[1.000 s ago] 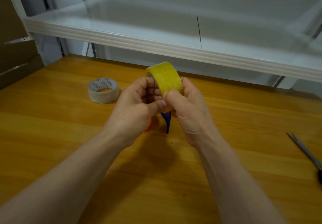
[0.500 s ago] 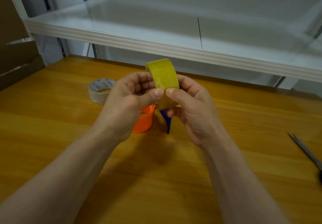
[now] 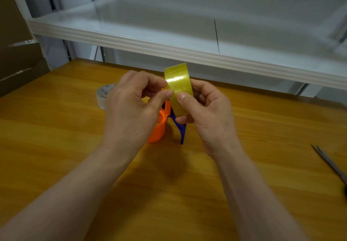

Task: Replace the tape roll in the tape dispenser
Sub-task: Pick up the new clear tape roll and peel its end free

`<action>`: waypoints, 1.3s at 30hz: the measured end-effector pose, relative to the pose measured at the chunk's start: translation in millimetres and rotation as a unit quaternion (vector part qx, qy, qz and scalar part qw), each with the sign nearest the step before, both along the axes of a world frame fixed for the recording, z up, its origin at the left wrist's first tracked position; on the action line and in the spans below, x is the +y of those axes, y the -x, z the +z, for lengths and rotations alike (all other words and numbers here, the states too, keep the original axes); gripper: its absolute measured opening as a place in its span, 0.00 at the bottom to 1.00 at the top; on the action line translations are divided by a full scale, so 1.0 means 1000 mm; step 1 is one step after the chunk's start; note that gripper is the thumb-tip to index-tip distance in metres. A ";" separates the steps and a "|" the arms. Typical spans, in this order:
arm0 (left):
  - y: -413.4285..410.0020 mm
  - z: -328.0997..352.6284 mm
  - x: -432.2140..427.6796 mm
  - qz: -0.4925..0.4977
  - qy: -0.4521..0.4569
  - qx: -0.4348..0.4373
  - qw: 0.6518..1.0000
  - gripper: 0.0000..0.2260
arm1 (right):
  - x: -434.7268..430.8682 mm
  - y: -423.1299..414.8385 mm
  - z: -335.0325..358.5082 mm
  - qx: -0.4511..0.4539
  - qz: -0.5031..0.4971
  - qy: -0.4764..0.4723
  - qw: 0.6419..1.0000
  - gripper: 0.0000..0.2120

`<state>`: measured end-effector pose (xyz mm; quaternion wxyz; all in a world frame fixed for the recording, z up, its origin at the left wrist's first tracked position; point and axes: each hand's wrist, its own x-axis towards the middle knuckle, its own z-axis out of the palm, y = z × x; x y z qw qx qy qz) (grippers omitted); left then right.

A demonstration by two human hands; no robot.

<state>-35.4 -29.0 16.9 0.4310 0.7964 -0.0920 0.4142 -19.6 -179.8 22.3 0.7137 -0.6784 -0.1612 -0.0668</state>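
Yellow tape roll (image 3: 178,83) pinched between left hand (image 3: 131,109), right hand (image 3: 209,113)

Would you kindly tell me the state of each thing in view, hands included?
yellow tape roll: held on edge above the table.
left hand: pinches the yellow tape roll.
right hand: grips the yellow tape roll, thumb on its face.
tape dispenser: on the table, partly hidden by the hands.
pale tape roll: flat on the table, partly hidden.
scissors: lying on the table, at the right edge.
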 end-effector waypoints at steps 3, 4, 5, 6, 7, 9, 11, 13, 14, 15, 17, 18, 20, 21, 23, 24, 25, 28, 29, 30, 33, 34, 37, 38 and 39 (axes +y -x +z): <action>0.000 0.000 0.001 0.029 -0.044 -0.015 0.999 0.04 | 0.000 0.000 0.000 -0.024 0.004 0.021 0.999 0.12; 0.000 0.000 0.001 0.033 -0.048 -0.013 0.998 0.03 | 0.001 0.000 -0.001 -0.032 0.005 0.029 0.999 0.12; 0.000 0.001 0.001 0.031 -0.046 -0.006 0.998 0.03 | 0.002 0.001 -0.001 -0.039 0.008 0.037 0.999 0.13; 0.000 0.001 0.001 0.025 -0.042 0.006 0.999 0.03 | 0.002 0.001 -0.002 -0.046 0.009 0.044 0.998 0.14; 0.000 0.001 0.001 0.019 -0.037 0.021 0.999 0.04 | 0.003 0.001 -0.002 -0.053 0.010 0.051 0.997 0.14; -0.001 0.001 0.001 0.011 -0.036 0.048 0.998 0.05 | 0.004 0.002 -0.002 -0.064 0.009 0.061 0.996 0.14; -0.002 0.000 0.000 0.013 -0.049 0.055 0.997 0.06 | 0.004 0.002 -0.002 -0.071 0.005 0.064 0.995 0.13; -0.002 0.000 0.000 0.020 -0.064 0.045 0.997 0.05 | 0.006 0.002 -0.002 -0.078 -0.001 0.067 0.995 0.12; -0.002 -0.001 -0.001 0.027 -0.074 0.036 0.996 0.04 | 0.006 0.003 -0.002 -0.080 -0.005 0.069 0.994 0.12; -0.002 -0.001 -0.001 0.036 -0.086 0.027 0.995 0.03 | 0.007 0.003 -0.002 -0.082 -0.009 0.071 0.994 0.12; -0.002 -0.001 -0.002 0.058 -0.114 0.010 0.992 0.01 | 0.007 0.004 -0.002 -0.089 -0.018 0.079 0.993 0.12; -0.002 -0.001 -0.003 0.068 -0.124 0.005 0.990 0.01 | 0.008 0.004 -0.002 -0.093 -0.024 0.086 0.992 0.11; -0.003 -0.002 -0.004 0.082 -0.136 -0.002 0.987 0.02 | 0.008 0.005 -0.002 -0.096 -0.034 0.098 0.990 0.11; -0.003 -0.002 -0.004 0.086 -0.140 -0.007 0.986 0.02 | 0.008 0.005 -0.002 -0.095 -0.037 0.101 0.990 0.11; -0.002 -0.002 -0.005 0.089 -0.150 -0.017 0.985 0.03 | 0.009 0.005 -0.003 -0.095 -0.046 0.105 0.989 0.11; -0.002 -0.002 -0.005 0.091 -0.156 -0.020 0.983 0.03 | 0.009 0.005 -0.003 -0.096 -0.050 0.106 0.988 0.11; -0.002 -0.002 -0.005 0.094 -0.163 -0.023 0.982 0.02 | 0.009 0.005 -0.003 -0.094 -0.053 0.107 0.988 0.11; -0.001 -0.003 -0.007 0.099 -0.183 -0.030 0.978 0.02 | 0.009 0.005 -0.002 -0.086 -0.052 0.105 0.989 0.10; -0.001 -0.003 -0.007 0.099 -0.187 -0.032 0.977 0.02 | 0.008 0.005 -0.002 -0.080 -0.048 0.102 0.990 0.10; -0.002 -0.003 -0.007 0.099 -0.190 -0.033 0.976 0.03 | 0.008 0.005 -0.002 -0.073 -0.044 0.096 0.992 0.10; -0.002 -0.003 -0.006 0.095 -0.188 -0.031 0.977 0.03 | 0.008 0.004 -0.002 -0.059 -0.035 0.082 0.994 0.10; -0.002 -0.003 -0.006 0.092 -0.182 -0.027 0.979 0.03 | 0.008 0.003 -0.002 -0.056 -0.034 0.078 0.995 0.10; 0.000 -0.003 -0.006 0.069 -0.139 0.001 0.988 0.06 | 0.008 0.002 -0.003 -0.052 -0.038 0.073 0.995 0.11; 0.000 -0.003 -0.006 0.059 -0.128 0.005 0.990 0.08 | 0.008 0.002 -0.004 -0.052 -0.041 0.076 0.995 0.11; 0.000 -0.002 -0.006 0.052 -0.125 0.006 0.991 0.09 | 0.007 0.001 -0.004 -0.052 -0.043 0.079 0.995 0.12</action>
